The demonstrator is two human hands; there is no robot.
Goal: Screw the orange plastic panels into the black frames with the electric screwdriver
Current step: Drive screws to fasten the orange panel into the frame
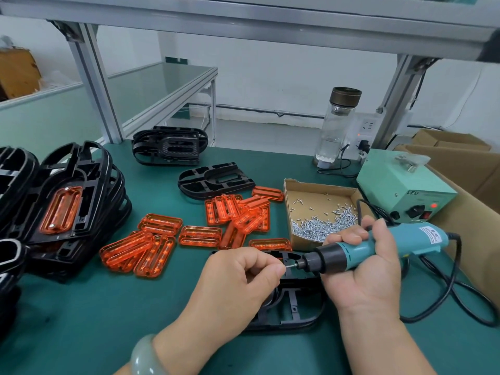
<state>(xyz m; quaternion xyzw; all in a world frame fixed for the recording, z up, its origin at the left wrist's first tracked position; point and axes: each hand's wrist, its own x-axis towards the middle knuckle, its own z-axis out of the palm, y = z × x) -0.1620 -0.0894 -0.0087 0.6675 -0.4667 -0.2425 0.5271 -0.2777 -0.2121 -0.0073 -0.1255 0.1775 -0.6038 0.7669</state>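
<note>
Grips the teal electric screwdriver (pixel 378 247) in the right hand (pixel 362 274), fingers and thumb curled round the barrel just behind the black collar. Holds it low and almost level, pointing left, bit tip just above the black frame (pixel 292 307) lying flat on the near middle of the bench (pixel 94 320). Reaches in from the near left with the left hand (pixel 240 280), knuckles up, fingers curled, thumb and forefinger pinched together right at the bit tip. Cannot tell what, if anything, sits in that pinch: too small. Wears 1 pale green bangle (pixel 146 355) on the left wrist.

Counts 1 screwdriver, trailing 1 black cable (pixel 446 301) off to the right. Counts 1 frame under the hands, 1 single frame (pixel 213 180) flat beyond the panels, 1 far stack of frames (pixel 169 147), and at least 2 stacks at the left, the nearer left stack (pixel 89 185) leaning. Finds 1 seated orange panel (pixel 61 209) in the top frame of that left stack. Counts well over 10 loose orange panels (pixel 200 236) strewn across the middle of the bench, overlapping too much for an exact figure, 1 of them just beyond the left hand. Notes 1 cardboard tray (pixel 301 240) of silver screws (pixel 324 226) just beyond the right hand, 1 green power box (pixel 400 185) marked LED at the far right with a red light on, and 1 glass bottle (pixel 335 125) with a dark cap farther back.
</note>
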